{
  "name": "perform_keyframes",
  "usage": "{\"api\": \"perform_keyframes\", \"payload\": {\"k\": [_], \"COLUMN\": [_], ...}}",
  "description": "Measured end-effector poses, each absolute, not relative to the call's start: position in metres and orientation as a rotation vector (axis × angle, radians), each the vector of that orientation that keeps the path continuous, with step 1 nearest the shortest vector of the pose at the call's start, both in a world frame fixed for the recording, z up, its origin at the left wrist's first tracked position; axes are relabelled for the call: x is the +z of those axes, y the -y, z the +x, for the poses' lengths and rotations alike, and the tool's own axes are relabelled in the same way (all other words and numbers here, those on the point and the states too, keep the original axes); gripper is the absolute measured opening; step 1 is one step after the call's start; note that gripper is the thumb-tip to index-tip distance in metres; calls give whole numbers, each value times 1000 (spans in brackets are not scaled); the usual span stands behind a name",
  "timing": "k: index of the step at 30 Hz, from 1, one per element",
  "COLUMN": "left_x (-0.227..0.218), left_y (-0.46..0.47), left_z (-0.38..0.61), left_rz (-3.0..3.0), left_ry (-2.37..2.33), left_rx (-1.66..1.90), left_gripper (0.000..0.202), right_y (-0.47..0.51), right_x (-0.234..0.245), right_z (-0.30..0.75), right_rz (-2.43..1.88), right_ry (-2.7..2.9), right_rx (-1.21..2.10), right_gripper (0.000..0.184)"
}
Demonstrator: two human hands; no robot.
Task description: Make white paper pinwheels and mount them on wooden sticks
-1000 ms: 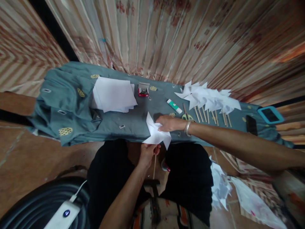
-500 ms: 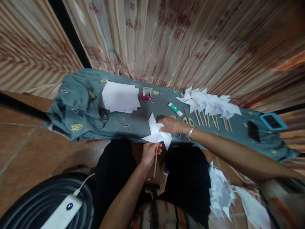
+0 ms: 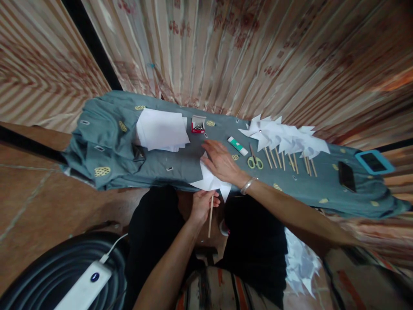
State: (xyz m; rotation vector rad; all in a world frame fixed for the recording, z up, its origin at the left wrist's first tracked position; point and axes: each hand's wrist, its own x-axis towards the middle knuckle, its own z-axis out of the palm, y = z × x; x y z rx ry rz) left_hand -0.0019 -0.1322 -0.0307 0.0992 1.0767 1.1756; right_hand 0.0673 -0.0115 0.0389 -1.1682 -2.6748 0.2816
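Observation:
A white paper pinwheel (image 3: 209,181) lies at the front edge of the cloth-covered table, its wooden stick (image 3: 211,217) pointing down toward my lap. My left hand (image 3: 202,204) is closed around the top of that stick, just under the blades. Over the pinwheel's upper right side stretches my right hand (image 3: 222,161), fingers extended, hiding the centre and part of the blades. Beyond its fingertips stands a small red box (image 3: 198,125) with its lid up and metal pins inside.
A stack of white paper (image 3: 163,129) lies left. Right of my hand are a green-and-white glue stick (image 3: 237,146), scissors (image 3: 255,162) and a row of finished pinwheels (image 3: 287,135). Farther right lie a phone (image 3: 346,176) and a blue-framed device (image 3: 374,162). White paper pieces (image 3: 301,262) are low on the right.
My right hand has come off the pinwheel's centre and moved up and slightly left, its fingers now stretched toward the red box. My left hand keeps its grip on the stick.

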Motion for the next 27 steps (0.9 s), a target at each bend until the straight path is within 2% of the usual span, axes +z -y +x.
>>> {"api": "perform_keyframes", "payload": {"k": [9,19,27], "left_x": [-25,-30,-32], "left_y": [133,133,133], "left_z": [-2,1,1], "left_rz": [80,75,126], "left_ry": [-1067,-1090,-1091], "left_rx": [1173,1164,1151], "left_gripper": [38,43,35], "right_y": [8,7,5], "right_x": [-7,-20,-22], "right_z": [44,45,43], "right_rz": [-903,-898,-920], "right_ry": [2730,2704,2702], "right_rx": [313,427,483], "right_gripper": [66,63,65]}}
